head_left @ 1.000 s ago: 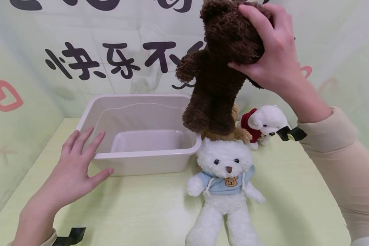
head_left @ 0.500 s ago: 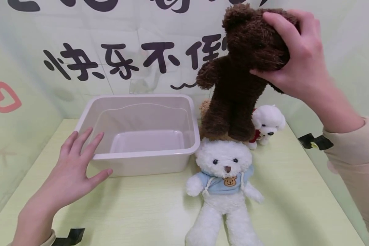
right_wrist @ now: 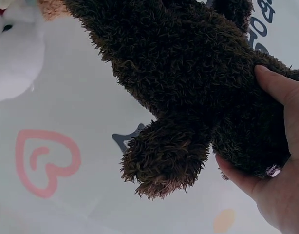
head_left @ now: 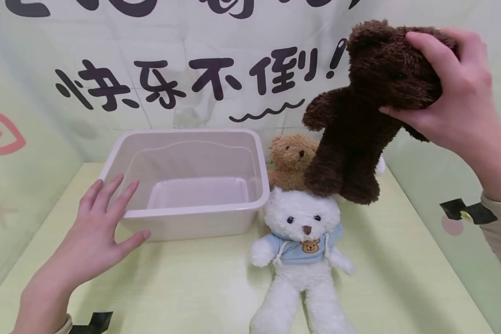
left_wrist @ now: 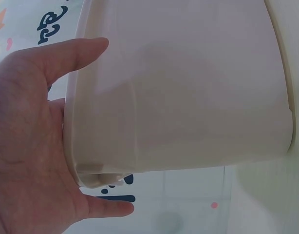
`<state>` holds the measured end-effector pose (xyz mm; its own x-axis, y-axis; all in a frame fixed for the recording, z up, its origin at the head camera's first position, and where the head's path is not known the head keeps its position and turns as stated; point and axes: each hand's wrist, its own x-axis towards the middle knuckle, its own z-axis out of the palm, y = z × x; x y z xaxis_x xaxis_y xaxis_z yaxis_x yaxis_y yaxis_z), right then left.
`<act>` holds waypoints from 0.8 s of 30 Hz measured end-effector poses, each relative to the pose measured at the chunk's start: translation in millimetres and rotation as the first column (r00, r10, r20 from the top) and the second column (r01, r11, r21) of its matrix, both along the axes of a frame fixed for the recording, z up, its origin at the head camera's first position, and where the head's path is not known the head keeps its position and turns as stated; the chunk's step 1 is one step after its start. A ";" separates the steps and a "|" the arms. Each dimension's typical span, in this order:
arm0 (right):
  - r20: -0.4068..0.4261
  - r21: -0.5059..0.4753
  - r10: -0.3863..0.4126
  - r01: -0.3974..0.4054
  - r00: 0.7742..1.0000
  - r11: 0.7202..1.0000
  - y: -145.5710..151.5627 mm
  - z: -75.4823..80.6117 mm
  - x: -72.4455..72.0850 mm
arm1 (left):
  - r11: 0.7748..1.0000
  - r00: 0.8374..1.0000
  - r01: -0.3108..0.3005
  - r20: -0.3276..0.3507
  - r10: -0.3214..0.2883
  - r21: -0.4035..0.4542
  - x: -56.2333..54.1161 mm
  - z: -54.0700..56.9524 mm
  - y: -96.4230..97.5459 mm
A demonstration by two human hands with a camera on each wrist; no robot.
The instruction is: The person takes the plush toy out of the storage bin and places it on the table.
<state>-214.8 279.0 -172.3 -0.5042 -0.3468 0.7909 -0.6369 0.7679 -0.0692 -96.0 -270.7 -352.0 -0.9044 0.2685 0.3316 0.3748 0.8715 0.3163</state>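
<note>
A dark brown teddy bear (head_left: 367, 116) hangs upright in the air at the right of the head view. My right hand (head_left: 459, 88) grips it by the head, fingers over the top and thumb below the chin. In the right wrist view its shaggy body (right_wrist: 174, 63) fills the middle. My left hand (head_left: 93, 232) lies with spread fingers at the near left corner of a pale plastic tub (head_left: 192, 213). In the left wrist view the thumb (left_wrist: 86, 51) is straight along the tub's outer wall (left_wrist: 203, 97).
A white teddy bear in a blue hoodie (head_left: 302, 250) lies on the pale table (head_left: 204, 287), right of the tub. Behind it sits a light brown bear (head_left: 292, 155). A white plush dog (right_wrist: 15, 53) is mostly hidden behind the dark bear. A printed sheet (head_left: 158, 41) hangs behind.
My right hand has carried the dark brown bear to the right and slightly down, uncovering the light brown bear and covering the white dog. My left hand has stayed at the tub.
</note>
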 end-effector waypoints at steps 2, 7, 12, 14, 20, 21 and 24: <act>0.012 0.008 -0.013 0.013 1.000 1.000 6.8 -1.0 3.7 | 1.000 1.000 0.001 -0.003 -0.001 0.002 1.0 0.0 -0.2; 0.048 0.025 -0.066 0.065 0.997 0.998 23.9 -6.1 13.4 | 1.000 1.000 0.007 -0.007 -0.007 -0.004 1.0 0.6 -0.6; 0.059 -0.007 -0.104 0.105 0.993 0.994 35.8 -12.2 16.8 | 1.000 1.000 0.011 -0.007 -0.011 -0.002 1.4 0.7 -0.7; 0.061 0.000 -0.095 0.096 0.994 0.995 41.6 -14.1 17.4 | 1.000 1.000 0.009 -0.005 -0.009 -0.002 1.5 -0.1 -0.5; 0.060 0.011 -0.061 0.060 0.996 0.998 55.4 -22.7 20.4 | 1.000 1.000 0.003 -0.001 -0.003 -0.004 1.1 -1.7 0.0; 0.064 0.005 -0.063 0.062 0.996 0.998 56.8 -25.3 21.1 | 1.000 1.000 0.002 -0.002 -0.002 -0.004 1.1 -1.8 0.1; 0.092 0.013 -0.072 0.071 0.993 0.997 62.9 -31.7 24.2 | 1.000 1.000 0.001 -0.006 -0.001 -0.004 0.6 -1.7 0.6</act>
<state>-190.6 341.9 -204.0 -0.5989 -0.3144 0.7365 -0.5714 0.8121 -0.1180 -95.4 -270.2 -353.7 -0.9021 0.2709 0.3360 0.3776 0.8723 0.3107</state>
